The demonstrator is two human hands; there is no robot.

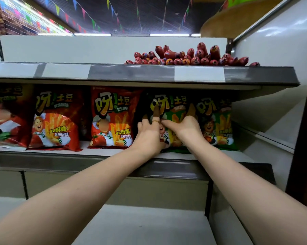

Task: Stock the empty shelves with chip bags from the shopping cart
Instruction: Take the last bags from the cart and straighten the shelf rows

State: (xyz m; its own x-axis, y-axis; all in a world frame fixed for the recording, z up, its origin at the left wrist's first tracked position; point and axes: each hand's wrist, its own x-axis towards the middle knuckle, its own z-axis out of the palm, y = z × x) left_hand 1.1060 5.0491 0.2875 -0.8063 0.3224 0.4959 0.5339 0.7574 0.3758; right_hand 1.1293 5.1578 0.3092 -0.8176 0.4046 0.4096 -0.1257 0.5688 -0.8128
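left hand (pixel 147 136) is pressing straight fingers on green bag (pixel 174 105) | right hand (pixel 184 129) is gripping its front | green bag is standing upright near shelf (pixel 78 157) front edge, between red bag (pixel 112 117) and end bag (pixel 215 119)

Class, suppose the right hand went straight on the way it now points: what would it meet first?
The green chip bag that the right hand touches; what lies behind it is hidden.

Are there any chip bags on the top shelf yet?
No, only a pile of red sausages shows on the top shelf; the chip bags all stand on the shelf below.
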